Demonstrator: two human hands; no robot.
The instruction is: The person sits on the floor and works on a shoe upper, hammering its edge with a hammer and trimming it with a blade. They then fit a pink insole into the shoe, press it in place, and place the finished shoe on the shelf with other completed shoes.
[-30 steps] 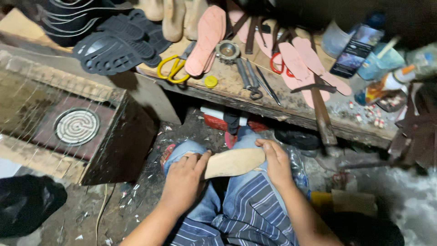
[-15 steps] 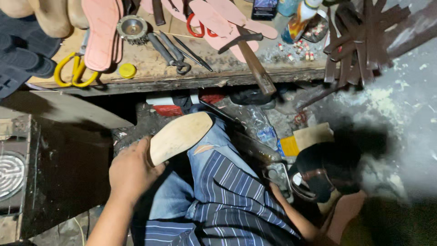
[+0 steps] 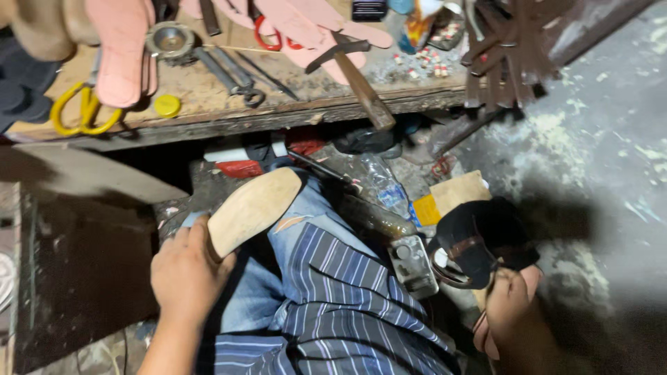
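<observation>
Two hands in view, both busy. Left hand (image 3: pixel 186 272) grips the near end of a tan insole (image 3: pixel 253 209), fingers curled round its edge, thumb side hidden; insole lies on the knee in blue jeans (image 3: pixel 306 215), toe end pointing far-right. Right hand (image 3: pixel 511 312) at near right, closed on a black sandal upper (image 3: pixel 479 239) with brown strap; fingers mostly hidden under it, so exact grip unclear. Striped cloth (image 3: pixel 333 305) covers the lap between the hands. Small metal block (image 3: pixel 413 265) just left of the upper. Far side: wooden bench (image 3: pixel 278 104) runs left to right. On it, yellow scissors (image 3: pixel 80 111) far left, yellow cap (image 3: pixel 167 105) just right of them, pink insoles (image 3: pixel 121 48) beside, round metal part (image 3: pixel 170 38), pliers (image 3: pixel 233 76), red scissors (image 3: pixel 267 38), hammer (image 3: pixel 354 69) with handle sticking over the bench edge. Under the bench: clear plastic bottle (image 3: pixel 385 191), red packet (image 3: pixel 240 169), cardboard piece (image 3: pixel 458 191). Dark box (image 3: pixel 76 264) at left of the knee. Grey floor (image 3: pixel 611 139) at right.
</observation>
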